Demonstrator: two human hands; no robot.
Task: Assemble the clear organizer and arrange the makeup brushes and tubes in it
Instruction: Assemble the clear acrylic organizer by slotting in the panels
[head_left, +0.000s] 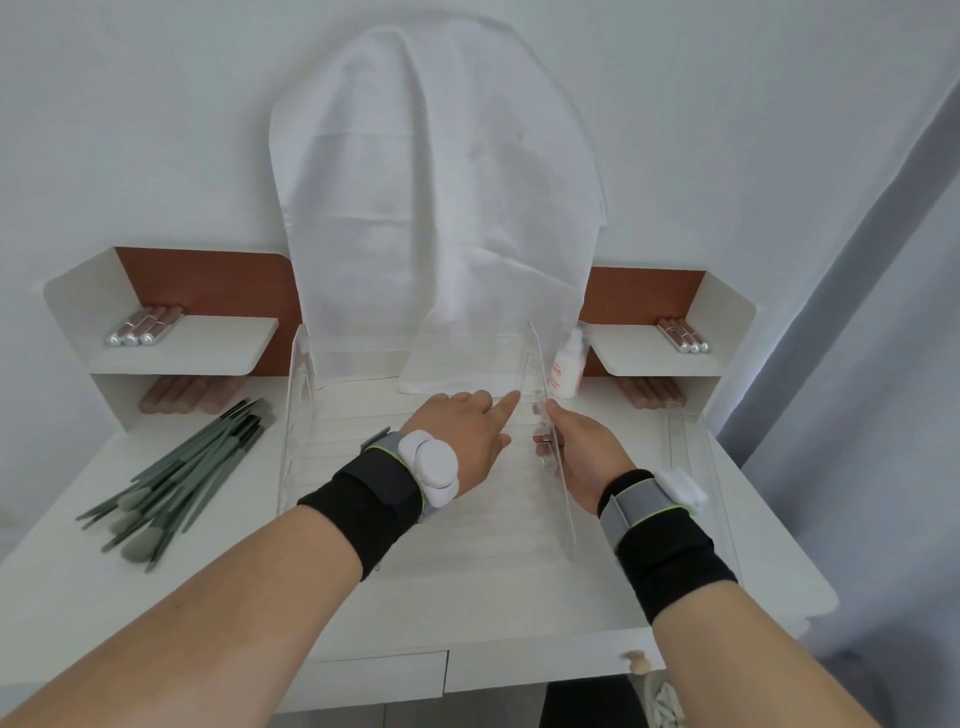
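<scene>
A clear acrylic organizer base (415, 467) lies flat at the middle of the white dressing table, with a clear side panel (298, 395) upright at its left edge. My right hand (582, 452) grips another clear panel (545, 415) that stands upright on edge at the base's right side. My left hand (467, 436) rests beside it, index finger stretched out and touching the panel's inner face. Several green makeup brushes (176, 478) lie in a loose pile at the table's left. Rose-coloured tubes sit on the left shelf (143, 327) and on the right shelf (683, 335).
A white cloth (441, 234) drapes over the mirror at the back. A white pump bottle (563, 371) stands just right of the held panel. A further clear piece (691, 457) lies at the table's right. More brown tubes (182, 395) lie under the left shelf. A grey curtain hangs at right.
</scene>
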